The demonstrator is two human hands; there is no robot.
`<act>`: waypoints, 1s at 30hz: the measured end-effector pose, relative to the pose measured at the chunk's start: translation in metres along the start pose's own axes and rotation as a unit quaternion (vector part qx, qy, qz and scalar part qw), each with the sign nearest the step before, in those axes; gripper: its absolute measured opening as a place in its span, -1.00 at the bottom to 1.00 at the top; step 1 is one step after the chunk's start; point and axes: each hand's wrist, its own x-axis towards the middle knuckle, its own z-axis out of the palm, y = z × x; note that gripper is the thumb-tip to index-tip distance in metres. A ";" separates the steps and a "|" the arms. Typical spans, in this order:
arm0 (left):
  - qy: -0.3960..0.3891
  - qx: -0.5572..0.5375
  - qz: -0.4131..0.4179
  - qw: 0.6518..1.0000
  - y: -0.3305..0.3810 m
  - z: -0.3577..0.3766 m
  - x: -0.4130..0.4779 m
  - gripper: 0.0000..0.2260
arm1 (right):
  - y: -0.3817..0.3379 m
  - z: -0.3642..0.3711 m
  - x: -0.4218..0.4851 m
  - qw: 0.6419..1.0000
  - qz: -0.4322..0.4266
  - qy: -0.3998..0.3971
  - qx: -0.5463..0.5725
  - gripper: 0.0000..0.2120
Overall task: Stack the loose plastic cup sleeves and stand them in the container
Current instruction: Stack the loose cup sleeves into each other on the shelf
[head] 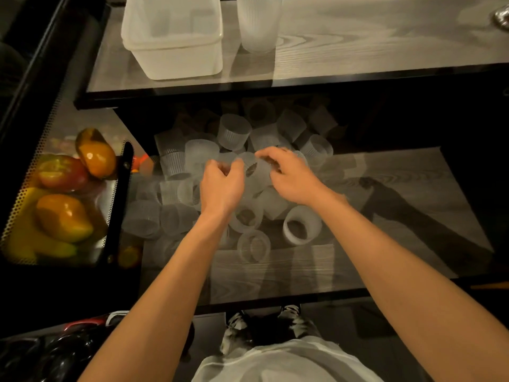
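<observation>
Both hands are in at the centre of the frame, meeting on one frosted ribbed plastic cup sleeve [254, 172]. The left hand [221, 188] has its fingers curled, thumb and forefinger pinching the sleeve's left rim. The right hand [293, 177] comes over from the right, fingers hooked down across the top of that same sleeve and closed on it.

Around and behind them lies the pile of loose sleeves [234, 130], tumbled every which way on the lower glass tier of the bench [385, 188], some on their sides, some mouth-up at lower centre.

On the bench's upper tier [358, 45], at the top of the frame, stands the translucent white rectangular plastic container [173, 37], and just to its right a tall stack of nested sleeves [259, 23] stands upright, outside the container.

At far left, a black perforated metal basket [16, 205] holds orange and red fruit [63, 216].
</observation>
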 end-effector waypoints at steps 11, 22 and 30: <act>-0.242 0.060 0.097 0.964 -0.004 0.029 -0.032 -0.95 | 0.042 -0.048 -0.076 0.985 0.151 -0.049 0.060 -0.89; -0.263 0.156 0.120 0.945 -0.042 0.051 -0.030 -0.87 | 0.068 -0.027 -0.103 0.976 0.199 -0.066 0.057 -0.88; -0.234 0.220 0.140 0.937 -0.048 0.062 -0.032 -0.82 | 0.076 -0.023 -0.104 0.981 0.181 -0.073 -0.012 -0.63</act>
